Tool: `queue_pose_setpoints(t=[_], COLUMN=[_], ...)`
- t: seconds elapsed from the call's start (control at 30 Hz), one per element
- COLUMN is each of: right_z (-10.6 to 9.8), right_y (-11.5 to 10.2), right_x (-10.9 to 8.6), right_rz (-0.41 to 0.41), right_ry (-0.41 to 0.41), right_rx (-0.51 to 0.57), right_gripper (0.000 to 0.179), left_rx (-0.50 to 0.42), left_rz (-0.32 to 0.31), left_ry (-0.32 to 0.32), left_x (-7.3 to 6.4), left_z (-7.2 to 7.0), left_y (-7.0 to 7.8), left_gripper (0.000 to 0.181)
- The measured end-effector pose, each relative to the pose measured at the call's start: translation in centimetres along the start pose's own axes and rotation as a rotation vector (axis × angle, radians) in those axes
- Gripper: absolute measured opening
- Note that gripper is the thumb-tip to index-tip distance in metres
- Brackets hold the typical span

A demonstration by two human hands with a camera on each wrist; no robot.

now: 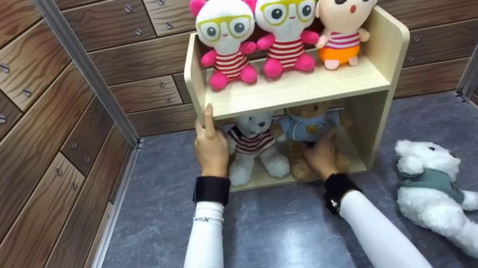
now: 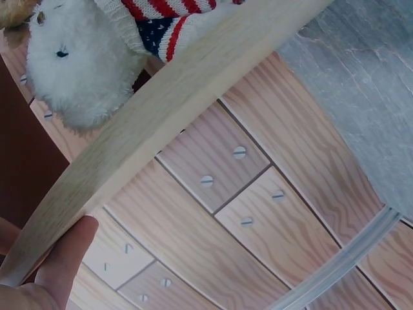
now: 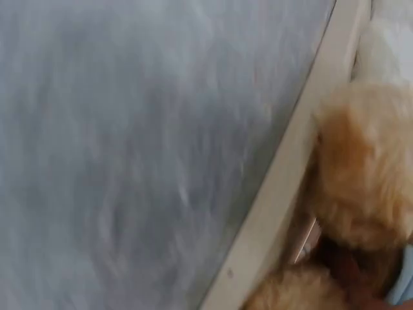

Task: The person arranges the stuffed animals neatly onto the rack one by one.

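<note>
In the shelf's (image 1: pixel 299 93) lower compartment sits the brown bear (image 1: pixel 297 125), the right hand (image 1: pixel 320 155) at its front, whether gripping I can't tell; the left hand (image 1: pixel 212 151) grasps the shelf's left side; a striped bear (image 1: pixel 254 143) sits alongside; three dolls (image 1: pixel 281 17) sit above.

Two pink-eared plush toys (image 1: pixel 227 40) (image 1: pixel 286 25), one black-haired doll (image 1: pixel 341 22), two white plush animals (image 1: pixel 254 143) (image 1: pixel 435 189), one brown bear (image 1: pixel 309 124), one shelf unit (image 1: pixel 304 90)
</note>
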State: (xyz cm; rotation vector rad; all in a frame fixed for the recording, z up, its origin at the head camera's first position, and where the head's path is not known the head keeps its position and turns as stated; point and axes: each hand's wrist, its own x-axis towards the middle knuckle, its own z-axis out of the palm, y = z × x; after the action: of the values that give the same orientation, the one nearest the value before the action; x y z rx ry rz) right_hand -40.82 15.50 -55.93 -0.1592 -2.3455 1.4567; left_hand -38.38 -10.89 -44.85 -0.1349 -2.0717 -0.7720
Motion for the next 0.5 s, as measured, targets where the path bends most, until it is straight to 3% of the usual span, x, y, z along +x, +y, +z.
queue_pose_setpoints(t=[0.1,0.27,0.37,0.5], right_z=[0.1,-1.0,-2.0,-2.6], right_y=[-0.1,-0.1,0.3,0.8], right_x=[-1.0,-2.6,-3.4,-4.0], right_rz=[-0.034,-0.267,-0.363,-0.387], right_ry=[0.031,0.010,-0.095,-0.283], right_rx=[-0.078,-0.470,-0.619,-0.682], right_gripper=[0.097,0.077,0.084,0.102], left_rx=[-0.002,-0.012,-0.004,0.009], left_rz=[0.005,0.012,0.010,0.009], left_ry=[-0.004,-0.015,-0.020,-0.014], left_x=[-0.1,-0.1,0.0,0.0], left_z=[0.1,0.2,0.1,-0.1], left_y=[0.0,0.1,0.1,-0.1], left_gripper=[0.067,0.069,0.070,0.071])
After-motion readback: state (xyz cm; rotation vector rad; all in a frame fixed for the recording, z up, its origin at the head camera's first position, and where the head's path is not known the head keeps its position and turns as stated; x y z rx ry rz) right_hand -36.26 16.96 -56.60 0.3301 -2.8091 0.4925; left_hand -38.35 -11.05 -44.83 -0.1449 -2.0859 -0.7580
